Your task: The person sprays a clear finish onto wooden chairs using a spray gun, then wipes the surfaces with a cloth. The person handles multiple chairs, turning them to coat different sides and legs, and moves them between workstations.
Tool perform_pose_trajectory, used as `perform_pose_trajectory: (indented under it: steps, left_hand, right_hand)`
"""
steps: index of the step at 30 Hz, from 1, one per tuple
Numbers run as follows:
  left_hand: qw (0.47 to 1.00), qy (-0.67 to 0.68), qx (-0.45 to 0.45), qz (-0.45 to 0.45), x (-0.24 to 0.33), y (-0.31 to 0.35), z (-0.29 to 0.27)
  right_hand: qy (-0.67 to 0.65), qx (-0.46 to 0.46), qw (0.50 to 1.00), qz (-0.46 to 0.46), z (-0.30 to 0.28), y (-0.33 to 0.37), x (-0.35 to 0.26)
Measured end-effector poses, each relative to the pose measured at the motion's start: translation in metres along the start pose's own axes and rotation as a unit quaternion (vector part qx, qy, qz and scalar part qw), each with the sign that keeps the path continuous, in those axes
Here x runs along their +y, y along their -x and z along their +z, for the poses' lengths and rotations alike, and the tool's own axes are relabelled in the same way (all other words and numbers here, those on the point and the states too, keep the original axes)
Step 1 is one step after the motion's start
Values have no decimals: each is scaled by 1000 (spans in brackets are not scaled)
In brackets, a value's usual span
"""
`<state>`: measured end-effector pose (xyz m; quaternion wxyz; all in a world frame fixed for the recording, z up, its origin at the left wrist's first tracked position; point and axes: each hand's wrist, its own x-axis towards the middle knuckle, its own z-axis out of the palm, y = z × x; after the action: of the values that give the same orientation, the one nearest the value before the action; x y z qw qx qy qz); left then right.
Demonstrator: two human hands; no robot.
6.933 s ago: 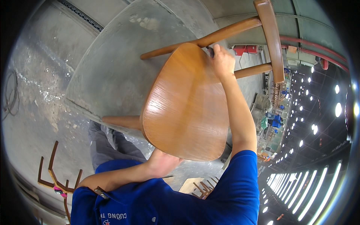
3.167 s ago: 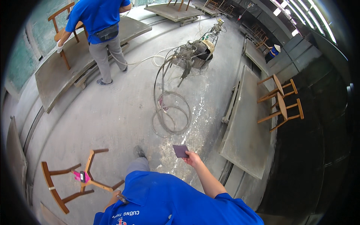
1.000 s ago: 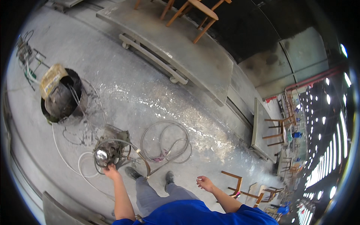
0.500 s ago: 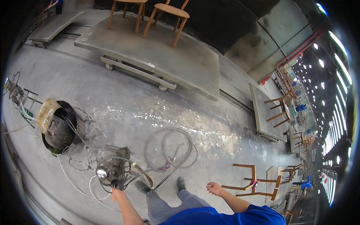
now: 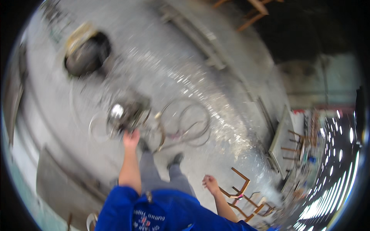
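Note:
The whole picture is smeared by motion. My left hand (image 5: pixel 132 138) stretches forward and down to the near edge of a small metal machine (image 5: pixel 120 113) on the wet concrete floor; blur hides whether the fingers grip anything. My right hand (image 5: pixel 211 184) hangs by my side with its fingers curled in, and nothing shows in it. Coiled hoses (image 5: pixel 185 124) lie on the floor just right of the machine. My grey trouser legs and dark shoes are below the hands.
A black drum (image 5: pixel 87 57) with a yellowish box beside it stands at the upper left. Bare wooden chair frames (image 5: pixel 239 188) lie on the floor by my right hand. A long low platform (image 5: pixel 210 44) runs along the back, with wooden chairs (image 5: pixel 252 11) on it.
The view has swung and blurred. My left arm has reached further forward to the machine. My right hand has curled in beside me.

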<state>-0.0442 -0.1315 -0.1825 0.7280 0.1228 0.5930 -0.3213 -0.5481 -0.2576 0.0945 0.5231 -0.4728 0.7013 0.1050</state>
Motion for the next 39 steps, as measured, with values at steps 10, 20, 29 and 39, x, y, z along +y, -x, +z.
perform_pose_trajectory:
  steps: [10,20,29,39]
  left_hand:
    - [993,-26,14,115,-34,45,26]
    - [949,-61,18,308,-24,149,53]
    - [724,-403,-329,453,-77,328,159]
    - [615,-460,-593,241,-437,455,101]
  right_hand:
    - [-1,5,998,67,2,33,12]
    - [-7,-8,999,50,-1,27,43]
    - [46,23,994,-93,8,1,39]
    - [-73,-309,829,-460,-87,43,-26]
